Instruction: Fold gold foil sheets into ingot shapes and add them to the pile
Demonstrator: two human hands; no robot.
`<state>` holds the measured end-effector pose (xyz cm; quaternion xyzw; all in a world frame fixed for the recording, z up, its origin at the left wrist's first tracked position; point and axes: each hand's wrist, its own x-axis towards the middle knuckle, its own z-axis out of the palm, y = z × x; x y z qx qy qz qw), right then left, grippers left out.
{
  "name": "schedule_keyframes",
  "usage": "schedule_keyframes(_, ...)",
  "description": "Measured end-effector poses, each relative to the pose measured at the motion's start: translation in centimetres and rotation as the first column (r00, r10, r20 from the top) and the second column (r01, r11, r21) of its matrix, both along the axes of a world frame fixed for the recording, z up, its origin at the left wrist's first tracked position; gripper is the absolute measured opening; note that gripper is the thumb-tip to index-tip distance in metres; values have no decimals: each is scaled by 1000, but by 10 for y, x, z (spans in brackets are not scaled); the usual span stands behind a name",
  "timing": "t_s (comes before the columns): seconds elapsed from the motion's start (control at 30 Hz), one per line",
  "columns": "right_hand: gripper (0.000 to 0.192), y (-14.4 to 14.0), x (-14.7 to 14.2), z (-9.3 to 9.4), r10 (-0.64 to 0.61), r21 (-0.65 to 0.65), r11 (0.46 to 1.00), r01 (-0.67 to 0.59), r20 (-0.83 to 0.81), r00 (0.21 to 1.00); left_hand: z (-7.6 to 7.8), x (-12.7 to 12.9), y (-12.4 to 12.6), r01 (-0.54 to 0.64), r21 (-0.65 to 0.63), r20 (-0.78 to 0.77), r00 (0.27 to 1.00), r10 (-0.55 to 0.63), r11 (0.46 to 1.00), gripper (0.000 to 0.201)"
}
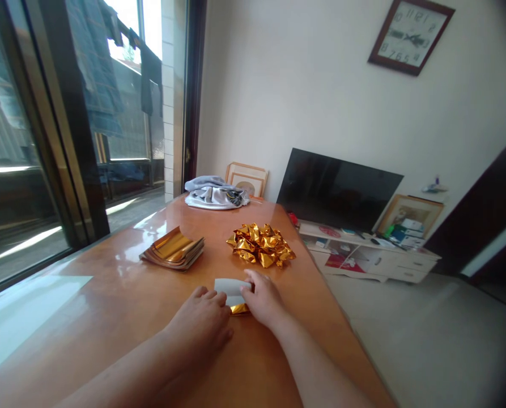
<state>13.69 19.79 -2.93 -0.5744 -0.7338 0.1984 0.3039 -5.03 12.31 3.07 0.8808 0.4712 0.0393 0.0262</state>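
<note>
- While you are looking down from the head camera, your left hand point(204, 320) is lying flat with its fingers pressing on a small foil sheet point(231, 292), and your right hand point(263, 300) is pinching the right edge of that same sheet.
- That sheet is sitting on the table point(108, 317) right in front of you, just between your two hands. Its silver side is showing on top and a bit of gold is peeking out underneath, so it is looking like one fold is being made and the shape is not yet finished.
- Behind the sheet, a pile of folded gold pieces point(261, 245) is already sitting near the middle of the table. It looks like a good many are done.
- To the left of that pile, a stack of flat gold sheets point(174, 249) is waiting, apart from your hands. I am guessing lots of sheets are still left to fold.
- Far back on the table, a bundle of grey cloth point(214, 194) is lying out of the way.
- Off the table on the right, a dark television point(337, 187) is leaning on a low white cabinet point(375, 255), and a clock point(409, 34) is hanging on the wall.
- Nothing is sitting between your hands and the stack or the pile, so nothing is getting in the way.
</note>
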Motion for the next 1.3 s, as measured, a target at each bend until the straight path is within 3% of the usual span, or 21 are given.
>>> schedule_keyframes(0.1,56,6,2,-4,-26,-112,994,-11,-325,945,2,0,1,0,-11,13,1000,0,1000,22)
schedule_keyframes(0.2,51,6,4,-1,-39,-200,978,-66,-477,878,3,-2,2,-2,8,38,999,2,1000,21)
schedule_keyframes(0.33,27,2,6,8,-56,-286,949,-136,-575,816,0,-6,6,-10,26,100,995,7,1000,21)
schedule_keyframes(0.4,19,2,8,12,-119,-320,941,-110,-618,777,-4,-8,9,-36,45,151,988,29,998,32)
schedule_keyframes(0.5,16,2,12,12,-244,-378,925,-36,-665,705,-13,-12,14,-107,87,264,961,80,991,52)
schedule_keyframes(0.67,22,-4,11,8,-362,-472,880,-62,-748,556,-26,-19,24,-247,143,425,890,166,958,46)
schedule_keyframes(0.83,29,-13,-1,9,-400,-498,854,-150,-813,422,-23,-20,25,-314,199,424,881,207,929,21)
schedule_keyframes(1.03,25,-24,-15,16,-447,-494,816,-301,-869,213,-15,-4,15,-179,176,277,952,126,968,28)
schedule_keyframes(1.1,24,-30,-19,19,-438,-482,804,-349,-876,202,-16,0,17,-160,171,219,968,121,972,21)
schedule_keyframes(1.17,23,-36,-22,22,-415,-483,788,-382,-875,250,-19,0,20,-163,168,182,974,132,972,16)
schedule_keyframes(1.23,21,-38,-21,23,-368,-495,800,-337,-850,376,-21,-2,24,-185,169,180,971,154,968,17)
schedule_keyframes(1.3,23,-36,-15,24,-301,-448,881,-152,-780,549,-21,-6,25,-195,173,198,967,160,965,20)
